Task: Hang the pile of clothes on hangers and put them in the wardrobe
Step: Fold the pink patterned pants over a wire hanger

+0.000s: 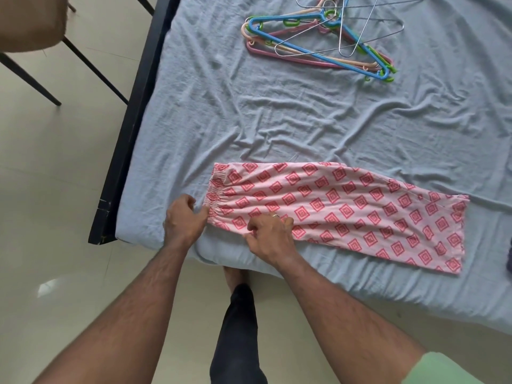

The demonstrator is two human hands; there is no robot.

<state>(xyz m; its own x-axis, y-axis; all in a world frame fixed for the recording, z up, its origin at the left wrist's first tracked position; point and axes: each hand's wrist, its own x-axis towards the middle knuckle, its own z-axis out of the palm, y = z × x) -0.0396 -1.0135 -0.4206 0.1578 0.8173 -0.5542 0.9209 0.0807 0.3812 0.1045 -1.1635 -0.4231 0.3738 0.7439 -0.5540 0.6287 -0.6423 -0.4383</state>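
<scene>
Pale floor tiles (55,189) surround a bed with a dark frame (133,128), and a wrinkled grey-blue sheet (249,120) covers the mattress. On the sheet, near the edge closest to the person, lie folded pink trousers (346,206) with a pattern of red diamonds. They are stretched flat, with the elastic waistband (216,189) on the left and the leg ends on the right.

The left hand (184,217) is at the waistband, its fingers curled; the fingertips touch the gathered edge and seem to pinch it, but the contact is partly hidden, so I cannot say this for sure. The right hand (270,234), which wears a ring (275,215), rests on the near edge of the trousers just beside the waistband, and its thumb and fingers pinch a small fold of the cloth.

Well apart, at the far side of the bed, lies a loose heap of hangers (327,42): blue, green, pink and peach plastic ones, with some thin wire ones across them. A chair with dark legs (30,76) stands on the floor at the upper left. A piece of dark cloth (509,256) shows at the right border.
</scene>
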